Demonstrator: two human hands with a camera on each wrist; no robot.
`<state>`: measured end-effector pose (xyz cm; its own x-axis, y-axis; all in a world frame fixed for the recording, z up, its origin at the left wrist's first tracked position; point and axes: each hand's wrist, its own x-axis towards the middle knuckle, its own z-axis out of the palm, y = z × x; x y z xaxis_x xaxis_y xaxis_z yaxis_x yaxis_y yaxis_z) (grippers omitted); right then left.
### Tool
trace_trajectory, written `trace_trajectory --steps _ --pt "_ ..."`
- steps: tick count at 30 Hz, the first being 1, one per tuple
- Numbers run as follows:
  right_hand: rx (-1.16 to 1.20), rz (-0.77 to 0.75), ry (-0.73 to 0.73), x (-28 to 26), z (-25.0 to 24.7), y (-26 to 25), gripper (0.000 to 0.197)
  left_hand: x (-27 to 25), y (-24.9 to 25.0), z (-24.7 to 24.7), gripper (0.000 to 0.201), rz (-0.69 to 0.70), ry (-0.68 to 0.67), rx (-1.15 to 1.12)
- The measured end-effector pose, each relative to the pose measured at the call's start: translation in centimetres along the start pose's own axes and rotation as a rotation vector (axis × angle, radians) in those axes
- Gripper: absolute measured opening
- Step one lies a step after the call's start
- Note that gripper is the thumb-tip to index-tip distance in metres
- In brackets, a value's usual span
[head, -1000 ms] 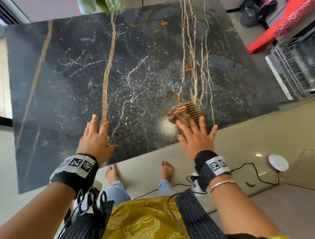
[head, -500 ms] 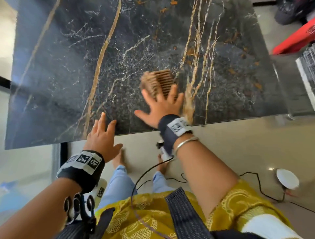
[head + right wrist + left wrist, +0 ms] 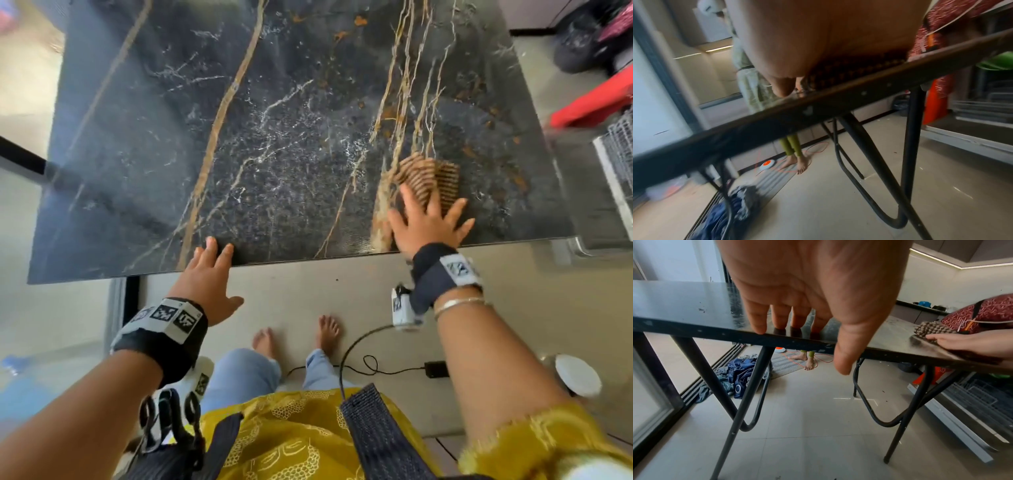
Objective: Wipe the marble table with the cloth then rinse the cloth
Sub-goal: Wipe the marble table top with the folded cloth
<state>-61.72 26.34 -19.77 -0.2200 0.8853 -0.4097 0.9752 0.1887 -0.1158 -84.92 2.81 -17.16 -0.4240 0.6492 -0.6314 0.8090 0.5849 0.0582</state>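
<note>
The dark marble table with gold and white veins fills the upper head view. A brown patterned cloth lies on it near the front right edge. My right hand presses flat on the cloth with fingers spread. My left hand rests its straight fingertips on the table's front edge, thumb hanging below. In the left wrist view the left fingertips touch the edge of the table, and the cloth sits under the right hand. In the right wrist view the cloth shows under the palm.
Black folding legs stand under the table. A wire rack and a red object lie to the right. A cable with an adapter and a white disc are on the floor. Another person's feet stand beyond the table.
My right hand has slid the cloth to the right along the near part of the table, after a sweep to the left. The left hand stays at the front edge.
</note>
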Motion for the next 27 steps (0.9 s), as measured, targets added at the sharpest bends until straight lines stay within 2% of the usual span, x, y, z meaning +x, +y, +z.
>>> trace_trajectory --steps 2,4,6,10,12,13,16,19,22,25,27 --pt "0.065 0.13 -0.085 1.7 -1.2 -2.2 0.076 -0.4 0.0 -0.2 0.098 0.009 -0.033 0.031" --pt "0.094 0.133 -0.141 2.3 -1.7 -5.7 0.093 -0.4 -0.2 -0.7 0.098 0.039 -0.053 0.068" --pt "0.021 -0.027 -0.198 1.5 -1.3 -9.9 0.096 -0.4 -0.7 -1.3 0.095 0.065 -0.08 0.09" --pt "-0.232 -0.551 -0.19 -3.3 2.2 -16.7 0.085 0.1 -0.7 -2.7 0.077 0.088 -0.055 0.109" --pt "-0.292 -0.69 -0.184 -5.7 3.9 -17.6 0.074 0.6 -0.6 -3.4 0.067 0.106 -0.021 0.119" --pt "-0.289 -0.706 -0.177 -6.5 4.5 -17.2 0.07 0.8 -0.8 -3.8 0.063 0.115 -0.015 0.119" --pt "-0.195 -0.616 -0.146 -7.5 4.7 -13.4 0.06 1.6 -1.7 -4.6 0.059 0.164 0.004 0.123" --pt "-0.129 -0.305 -0.106 -6.1 3.7 -7.7 0.061 2.1 -2.5 -5.1 0.058 0.194 0.008 0.049" --pt "-0.044 0.019 -0.099 -2.1 0.7 -3.4 0.068 2.8 -3.1 -5.4 0.056 0.188 0.027 0.018" --pt "0.015 0.171 -0.14 3.6 -2.3 -3.8 0.087 3.8 -2.9 -5.6 0.055 0.169 0.055 -0.023" --pt "0.049 0.17 -0.142 6.8 -3.6 -6.3 0.1 4.6 -2.3 -5.7 0.055 0.185 0.097 -0.051"
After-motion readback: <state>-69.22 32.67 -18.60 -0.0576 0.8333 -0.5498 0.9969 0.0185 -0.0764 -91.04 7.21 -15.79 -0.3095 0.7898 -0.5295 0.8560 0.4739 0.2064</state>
